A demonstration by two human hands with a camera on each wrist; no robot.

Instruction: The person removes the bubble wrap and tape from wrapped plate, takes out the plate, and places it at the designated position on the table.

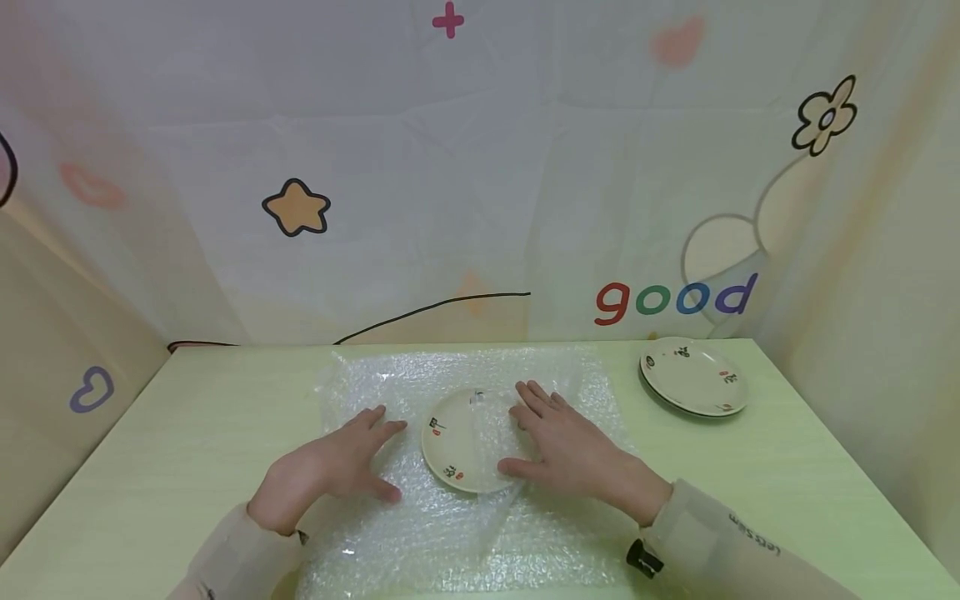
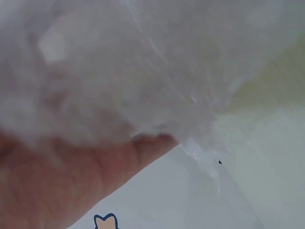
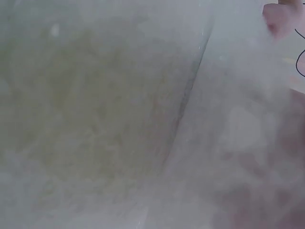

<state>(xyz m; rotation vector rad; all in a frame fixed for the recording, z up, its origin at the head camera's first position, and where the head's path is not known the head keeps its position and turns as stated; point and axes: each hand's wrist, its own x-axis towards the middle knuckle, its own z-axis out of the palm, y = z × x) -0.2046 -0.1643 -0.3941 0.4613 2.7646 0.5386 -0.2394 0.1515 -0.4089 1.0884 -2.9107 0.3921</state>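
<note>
A white plate [image 1: 453, 442] with small painted motifs lies on a sheet of bubble wrap [image 1: 367, 542]. One flap of the wrap is folded over the plate's right part and blurs it. On that flap my right hand [image 1: 566, 450] rests with fingers spread, at the plate's right side. My left hand [image 1: 333, 467] is spread over the wrap to the left of the plate, apart from it; whether it touches the wrap I cannot tell. Cloudy bubble wrap [image 2: 157, 71] covers much of the left wrist view, and nearly all of the right wrist view is wrap [image 3: 95, 109] too.
Several similar plates, or at least two, sit stacked [image 1: 697, 379] at the table's back right. The pale green table [image 1: 202, 433] meets a printed curtain [image 1: 450, 167] at its back edge, and curtains hang at both sides.
</note>
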